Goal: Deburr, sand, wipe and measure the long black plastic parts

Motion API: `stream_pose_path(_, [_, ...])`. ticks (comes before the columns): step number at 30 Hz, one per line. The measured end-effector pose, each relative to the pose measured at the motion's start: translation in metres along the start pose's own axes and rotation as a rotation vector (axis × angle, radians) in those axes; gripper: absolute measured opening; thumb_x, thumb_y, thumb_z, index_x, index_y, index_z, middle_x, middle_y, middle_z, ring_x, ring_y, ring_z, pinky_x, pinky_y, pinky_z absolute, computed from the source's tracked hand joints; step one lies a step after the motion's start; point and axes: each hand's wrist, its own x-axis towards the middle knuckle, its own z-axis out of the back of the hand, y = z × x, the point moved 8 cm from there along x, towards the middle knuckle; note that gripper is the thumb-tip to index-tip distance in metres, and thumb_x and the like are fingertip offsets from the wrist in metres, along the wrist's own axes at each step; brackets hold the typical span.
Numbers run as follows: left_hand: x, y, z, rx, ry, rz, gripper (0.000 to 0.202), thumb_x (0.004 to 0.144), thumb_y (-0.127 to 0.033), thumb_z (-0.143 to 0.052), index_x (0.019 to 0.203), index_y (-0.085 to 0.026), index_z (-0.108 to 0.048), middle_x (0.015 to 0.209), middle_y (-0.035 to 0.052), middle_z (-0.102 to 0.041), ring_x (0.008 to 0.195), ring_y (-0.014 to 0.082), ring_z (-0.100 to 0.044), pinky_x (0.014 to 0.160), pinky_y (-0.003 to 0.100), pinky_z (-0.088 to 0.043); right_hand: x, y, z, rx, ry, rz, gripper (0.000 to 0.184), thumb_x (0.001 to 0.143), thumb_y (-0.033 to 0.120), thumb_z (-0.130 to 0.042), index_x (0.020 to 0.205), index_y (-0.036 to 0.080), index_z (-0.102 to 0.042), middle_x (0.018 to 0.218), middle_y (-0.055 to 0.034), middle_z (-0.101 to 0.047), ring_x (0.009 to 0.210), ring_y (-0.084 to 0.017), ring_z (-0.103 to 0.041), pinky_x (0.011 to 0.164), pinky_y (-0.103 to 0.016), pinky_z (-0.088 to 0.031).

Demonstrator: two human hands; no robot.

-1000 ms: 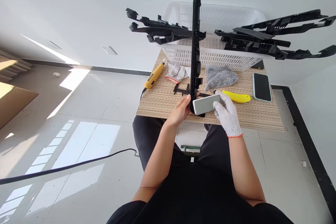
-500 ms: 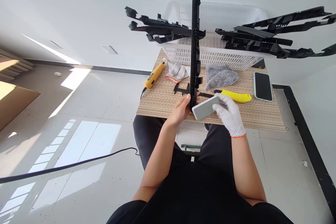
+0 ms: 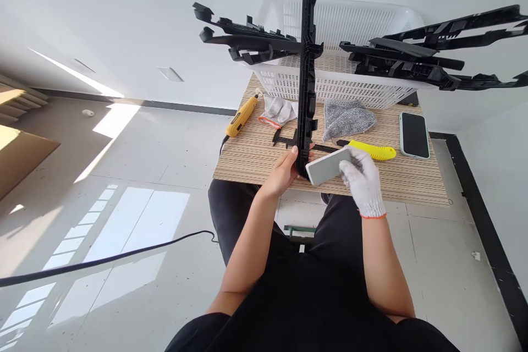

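My bare left hand [image 3: 284, 168] grips the lower end of a long black plastic trim part [image 3: 307, 66] that stands upright over the small striped wooden table [image 3: 256, 159]. My right hand [image 3: 363, 179], in a white knit glove with an orange cuff, holds a grey rectangular block [image 3: 325, 166] pressed against the near end of that part. A black caliper [image 3: 284, 140] lies on the table just behind the part.
A white perforated basket [image 3: 342, 85] at the table's back carries several black trim parts [image 3: 404, 60] sticking out both sides. On the table lie a yellow rotary tool [image 3: 242, 117], a white glove [image 3: 278, 111], a grey cloth [image 3: 346, 116], a yellow knife [image 3: 371, 150] and a phone [image 3: 413, 135]. A black cable [image 3: 103, 258] crosses the floor.
My right hand has shifted the grey block slightly along the lower end of the upright part, tilting it. My left hand keeps its grip.
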Motion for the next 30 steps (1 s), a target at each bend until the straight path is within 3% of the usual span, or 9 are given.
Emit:
stream_pose_path(3, [0.0,0.001,-0.002,-0.019,0.018,0.005,0.056,0.091,-0.057,-0.061,0.126,-0.016,-0.07,0.108,0.0107,-0.075,0.093,0.0234,-0.07,0.07,0.03,-0.054,0.0,-0.002,-0.018,-0.05,0.194,-0.014,0.046,0.077,0.038,-0.079,0.12,0.025,-0.069,0.106,-0.0049,-0.072,0.082,-0.017,-0.066,0.071,-0.033,-0.059])
stream_pose_path(8, [0.0,0.0,-0.001,-0.003,0.006,-0.005,0.053,0.09,-0.057,-0.062,0.122,-0.016,-0.072,0.111,0.0104,-0.075,0.092,0.0225,-0.07,0.067,0.028,-0.053,0.003,-0.004,-0.003,0.021,-0.005,-0.005,0.048,0.081,0.042,-0.073,0.126,0.025,-0.065,0.106,-0.0052,-0.071,0.069,-0.014,-0.062,0.057,-0.029,-0.054])
stream_pose_path(11, [0.0,0.001,-0.002,-0.024,0.015,0.004,0.054,0.09,-0.057,-0.062,0.124,-0.016,-0.071,0.112,0.0106,-0.075,0.092,0.0228,-0.07,0.07,0.03,-0.054,0.0,-0.006,-0.018,-0.046,0.195,-0.015,0.046,0.077,0.039,-0.079,0.12,0.026,-0.069,0.105,-0.0049,-0.072,0.076,-0.017,-0.065,0.067,-0.033,-0.058])
stream_pose_path(16, [0.0,-0.001,0.0,0.03,-0.003,-0.008,0.055,0.09,-0.058,-0.062,0.122,-0.015,-0.073,0.111,0.0111,-0.075,0.085,0.0208,-0.069,0.059,0.027,-0.049,-0.002,-0.002,0.005,0.046,-0.103,0.055,0.047,0.088,0.042,-0.066,0.133,0.033,-0.057,0.113,-0.0044,-0.066,0.076,-0.015,-0.063,0.055,-0.027,-0.053])
stream_pose_path(19, [0.0,-0.001,-0.001,-0.014,0.008,-0.014,0.055,0.089,-0.058,-0.064,0.123,-0.015,-0.072,0.111,0.0107,-0.075,0.092,0.0222,-0.07,0.065,0.028,-0.053,-0.006,0.008,-0.005,-0.002,0.02,0.19,0.034,0.09,0.039,-0.065,0.123,0.031,-0.063,0.117,-0.0057,-0.066,0.085,-0.017,-0.063,0.063,-0.03,-0.056])
stream_pose_path(22, [0.0,0.0,-0.001,-0.033,0.013,0.0,0.056,0.089,-0.058,-0.064,0.125,-0.014,-0.07,0.109,0.0109,-0.075,0.095,0.0236,-0.07,0.071,0.03,-0.056,-0.008,0.008,-0.013,-0.036,0.154,0.202,0.022,0.093,0.039,-0.064,0.111,0.028,-0.068,0.12,-0.0053,-0.066,0.097,-0.02,-0.064,0.08,-0.035,-0.058])
stream_pose_path(24, [-0.001,0.001,-0.001,-0.029,0.008,0.005,0.057,0.089,-0.058,-0.063,0.124,-0.014,-0.07,0.108,0.0113,-0.075,0.096,0.024,-0.07,0.071,0.03,-0.056,-0.008,0.003,-0.013,-0.023,0.208,0.16,0.035,0.086,0.04,-0.073,0.119,0.03,-0.067,0.125,-0.0045,-0.065,0.105,-0.022,-0.064,0.087,-0.038,-0.057])
stream_pose_path(28, [-0.002,0.0,-0.001,-0.026,-0.003,0.009,0.057,0.089,-0.059,-0.064,0.123,-0.014,-0.071,0.108,0.0108,-0.074,0.095,0.0232,-0.071,0.073,0.03,-0.057,-0.008,-0.005,-0.017,-0.114,0.308,0.124,0.086,0.059,0.038,-0.095,0.137,0.035,-0.057,0.134,-0.0049,-0.06,0.107,-0.027,-0.065,0.088,-0.041,-0.059])
stream_pose_path(30, [-0.002,-0.001,-0.001,-0.013,-0.01,0.011,0.058,0.089,-0.059,-0.064,0.123,-0.013,-0.071,0.107,0.0107,-0.075,0.093,0.0224,-0.07,0.072,0.029,-0.056,-0.008,-0.004,-0.018,-0.157,0.307,0.151,0.09,0.058,0.037,-0.095,0.139,0.035,-0.056,0.135,-0.0051,-0.06,0.113,-0.028,-0.064,0.093,-0.043,-0.057])
